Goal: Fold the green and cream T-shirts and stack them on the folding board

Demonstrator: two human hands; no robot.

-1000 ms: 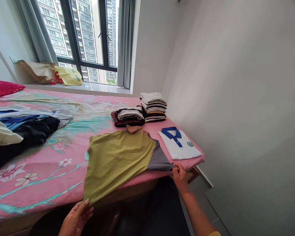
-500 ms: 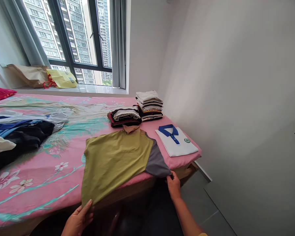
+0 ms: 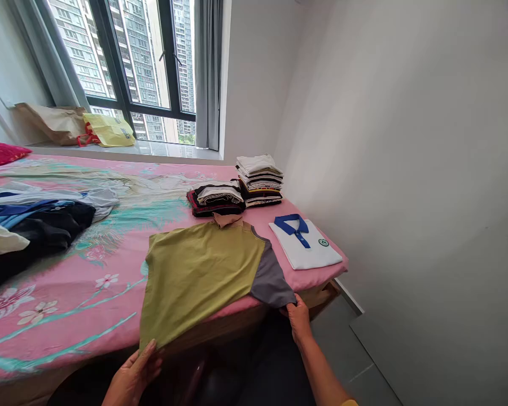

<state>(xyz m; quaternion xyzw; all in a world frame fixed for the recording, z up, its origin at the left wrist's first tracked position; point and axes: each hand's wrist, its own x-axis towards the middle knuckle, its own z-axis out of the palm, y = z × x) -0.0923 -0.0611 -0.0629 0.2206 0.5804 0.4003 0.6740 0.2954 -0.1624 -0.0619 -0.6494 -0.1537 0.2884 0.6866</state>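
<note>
An olive-green shirt [image 3: 198, 270] with a brown collar and a dark grey sleeve lies spread on the bed, partly folded, its near edge hanging past the bed's front. My left hand [image 3: 136, 369] pinches its lower left corner between thumb and fingers. The end of the grey sleeve is gripped by my right hand [image 3: 298, 318] just off the bed edge. To the right of the shirt rests a folded white polo shirt [image 3: 307, 254] with a blue collar and a round green badge.
Behind the shirt stand a low stack of folded dark clothes [image 3: 215, 202] and a taller folded stack [image 3: 260, 180]. Loose clothes [image 3: 46, 220] are heaped on the left of the pink flowered bed [image 3: 88, 310]. Paper bags [image 3: 110, 131] sit on the windowsill. A wall [image 3: 406, 169] rises at the right.
The view has shifted slightly. Both hands keep their hold on the shirt, which lies almost as before.
</note>
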